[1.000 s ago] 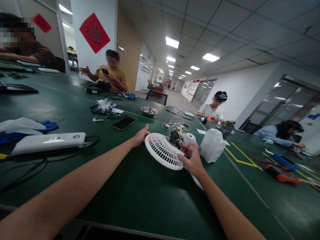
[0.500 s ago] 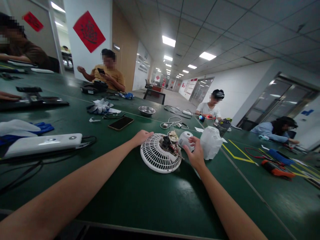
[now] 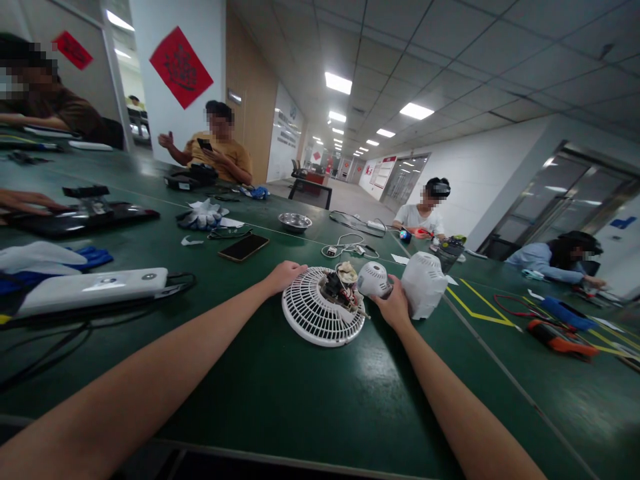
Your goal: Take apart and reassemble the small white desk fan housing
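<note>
A round white fan grille [image 3: 311, 315] lies on the green table with an exposed motor and wires [image 3: 340, 288] at its centre. My left hand [image 3: 287, 275] grips the far left rim of the grille, its fingertips partly hidden. To the right of the motor is a small rounded white motor cover [image 3: 374, 277] with vent slots. My right hand [image 3: 393, 305] has its fingers closed around the right side of this cover. Close beyond that hand stands a larger white plastic housing [image 3: 425, 287], apart from the cover.
Past the grille lie a phone [image 3: 243, 247], a metal bowl [image 3: 295, 222] and a coiled white cable [image 3: 345, 248]. To the left is a white elongated device [image 3: 100, 291] with gloves [image 3: 45, 257]. An orange multimeter [image 3: 560, 340] lies at right. Several people sit around the table.
My right hand has come down from above the small motor cover and closed on its right side. My left hand stays on the grille rim. The view has shifted slightly.
</note>
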The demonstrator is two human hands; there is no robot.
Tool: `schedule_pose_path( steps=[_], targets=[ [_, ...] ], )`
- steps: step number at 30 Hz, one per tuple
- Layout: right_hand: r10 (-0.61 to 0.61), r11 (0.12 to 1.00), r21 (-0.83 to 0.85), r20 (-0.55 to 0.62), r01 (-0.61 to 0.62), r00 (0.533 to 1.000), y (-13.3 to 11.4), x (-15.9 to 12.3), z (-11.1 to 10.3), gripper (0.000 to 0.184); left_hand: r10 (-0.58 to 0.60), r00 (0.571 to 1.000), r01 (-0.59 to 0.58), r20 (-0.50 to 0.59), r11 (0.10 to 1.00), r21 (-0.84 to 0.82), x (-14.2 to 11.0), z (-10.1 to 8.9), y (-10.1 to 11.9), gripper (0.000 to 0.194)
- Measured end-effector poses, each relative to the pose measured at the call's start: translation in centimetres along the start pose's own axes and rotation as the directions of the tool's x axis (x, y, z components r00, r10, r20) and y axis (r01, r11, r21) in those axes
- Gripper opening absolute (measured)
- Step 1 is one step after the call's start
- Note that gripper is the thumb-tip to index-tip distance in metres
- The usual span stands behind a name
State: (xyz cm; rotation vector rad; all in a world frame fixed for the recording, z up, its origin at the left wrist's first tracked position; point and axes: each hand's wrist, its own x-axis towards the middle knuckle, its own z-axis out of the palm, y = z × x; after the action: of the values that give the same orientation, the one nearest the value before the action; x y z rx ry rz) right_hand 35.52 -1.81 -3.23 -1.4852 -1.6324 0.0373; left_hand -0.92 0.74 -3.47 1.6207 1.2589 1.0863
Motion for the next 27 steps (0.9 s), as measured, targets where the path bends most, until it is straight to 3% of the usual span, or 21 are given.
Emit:
schedule_pose_path(
  steps=[3,6,8,10,12,14,16,18,20,23,27],
  targets=[
    [0.145,0.96,0.242,0.007,-0.142,0.989,-1.0,-0.1,-0.4,0.074,0.057,0.998,-0.058,0.01,0.995,0.085,0.2,0.0,-0.3,0.056],
    [0.335,0.757,0.534,0.176,-0.376,0.925,-2.7,-0.6,-0.7,0.055,0.077,0.997,-0.077,0.001,0.991,0.109,0.4,0.0,-0.6,0.058],
    [0.328,0.688,0.589,0.269,-0.424,0.905,-4.2,-1.2,-0.8,0.04,0.091,0.996,-0.09,0.003,0.988,0.125,0.6,0.0,-0.8,0.058],
    [0.297,0.629,0.635,0.337,-0.448,0.893,-5.9,-1.8,-0.9,0.042,0.1,0.995,-0.101,0.012,0.985,0.143,0.6,0.0,-0.9,0.058],
    [0.257,0.502,0.742,0.362,-0.443,0.896,-7.6,-2.6,-1.1,0.043,0.11,0.994,-0.111,0.015,0.981,0.159,0.6,0.0,-0.9,0.059],
    [0.201,0.555,0.774,0.23,-0.304,0.952,-9.1,-3.4,-1.3,0.052,0.12,0.993,-0.12,0.01,0.979,0.166,0.5,0.0,-0.8,0.058],
    [0.066,0.706,0.69,0.157,-0.157,0.985,-10.3,-4.1,-1.4,0.07,0.119,0.993,-0.119,0.005,0.979,0.164,0.4,0.0,-0.7,0.058],
    [-0.067,0.835,0.55,0.142,-0.023,0.988,-11.0,-4.8,-1.6,0.081,0.116,0.993,-0.115,0.002,0.979,0.168,0.3,0.1,-0.6,0.057],
    [-0.162,0.91,0.405,0.148,0.09,0.976,-11.4,-5.2,-1.7,0.085,0.115,0.993,-0.113,0.005,0.976,0.186,0.3,0.1,-0.5,0.055],
    [-0.258,0.942,0.263,0.17,0.208,0.951,-11.4,-5.4,-1.7,0.083,0.161,0.987,-0.152,-0.019,0.962,0.229,0.0,-0.1,-0.1,0.047],
    [-0.307,0.938,0.227,0.189,0.262,0.933,-10.7,-5.0,-1.7,0.076,0.334,0.942,-0.316,-0.019,0.907,0.278,-1.0,-0.1,1.6,0.043]
  ],
)
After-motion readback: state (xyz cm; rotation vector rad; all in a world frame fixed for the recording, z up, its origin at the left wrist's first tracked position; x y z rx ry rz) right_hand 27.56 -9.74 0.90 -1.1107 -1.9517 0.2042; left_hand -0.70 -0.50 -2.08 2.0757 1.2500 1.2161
